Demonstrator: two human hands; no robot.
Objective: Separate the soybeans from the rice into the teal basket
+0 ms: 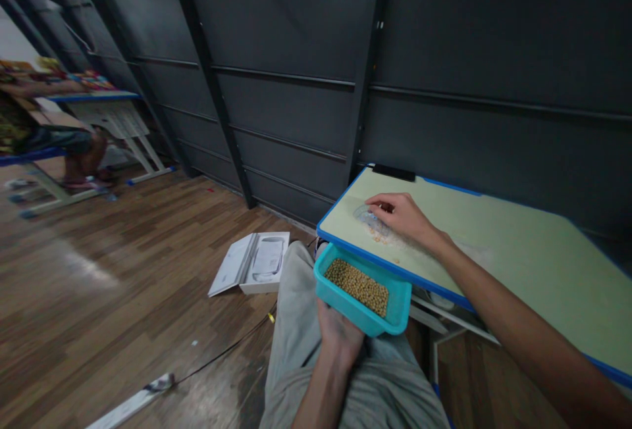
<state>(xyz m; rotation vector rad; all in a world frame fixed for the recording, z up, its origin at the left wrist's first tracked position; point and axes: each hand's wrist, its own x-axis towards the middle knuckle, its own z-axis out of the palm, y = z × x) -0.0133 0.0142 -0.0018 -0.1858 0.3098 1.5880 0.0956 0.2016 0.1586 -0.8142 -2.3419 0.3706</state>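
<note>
My left hand [338,330] supports a teal plastic tray [345,302] from beneath, its fingers hidden under the base. Round tan beans, like soybeans [363,286], lie in the tray, which sits in front of the desk's near edge above my lap. Over the left part of the pale green desktop [503,231], my right hand [402,215] is curled, thumb and fingers drawn together. Whatever is between those fingertips is too small to make out. Just beside them lies a clear, flat plastic-looking piece [364,213], with small orange bits [379,237] near it.
A black flat object [394,173] rests at the desk's back edge, near the dark panelled wall [276,41]. On the wooden floor lie an open white box [266,261], a black cable [227,349] and a white strip [133,409]. Another person [54,136] sits at a desk far left.
</note>
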